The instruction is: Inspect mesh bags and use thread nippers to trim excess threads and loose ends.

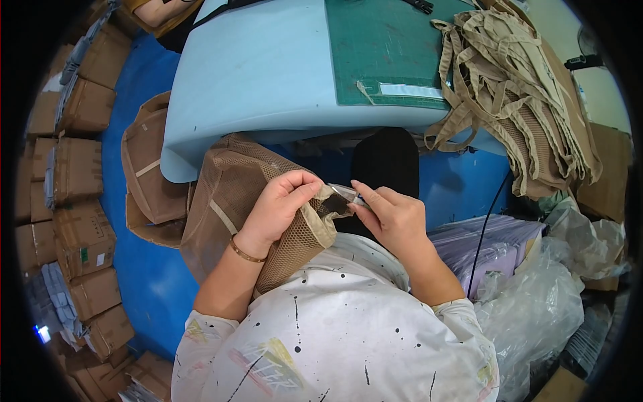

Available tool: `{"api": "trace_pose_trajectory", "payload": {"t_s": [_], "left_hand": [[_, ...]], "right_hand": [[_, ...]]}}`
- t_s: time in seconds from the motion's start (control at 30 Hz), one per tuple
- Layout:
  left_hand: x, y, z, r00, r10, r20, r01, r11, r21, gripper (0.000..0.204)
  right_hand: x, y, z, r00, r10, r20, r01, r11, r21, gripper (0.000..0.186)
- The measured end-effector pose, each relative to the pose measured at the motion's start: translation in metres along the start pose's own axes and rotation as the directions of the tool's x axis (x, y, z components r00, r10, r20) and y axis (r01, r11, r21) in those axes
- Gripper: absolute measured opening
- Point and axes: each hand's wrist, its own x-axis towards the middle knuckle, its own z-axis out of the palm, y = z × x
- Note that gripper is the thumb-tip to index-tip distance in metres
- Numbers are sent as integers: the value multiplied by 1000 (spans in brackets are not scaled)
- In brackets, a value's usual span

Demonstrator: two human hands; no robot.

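My left hand is closed on the beige binding at the edge of a brown mesh bag, which hangs over my lap with a pale strap showing on its side. My right hand is closed on a small cutting tool with a silver tip and a clear handle, likely thread snips. Its tip is at the bag's edge beside my left thumb. A dark opening shows in the mesh between my two hands.
A light-blue padded table with a green mat is ahead, beige bags heaped on its right. An open carton holds brown bags. Cardboard boxes line the left; wrapped bundles lie right. Another person's arm shows top left.
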Motion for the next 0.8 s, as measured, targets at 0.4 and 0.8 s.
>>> {"api": "trace_pose_trajectory", "payload": {"t_s": [0.4, 0.8], "left_hand": [[-4, 11, 10, 999, 23, 40, -29, 986, 165, 9], [-6, 8, 16, 847, 501, 176, -463, 534, 707, 12]], "right_hand": [[-14, 16, 10, 917, 394, 64, -380, 814, 439, 34], [-24, 20, 51, 801, 450, 395, -496, 128, 859, 37]]}}
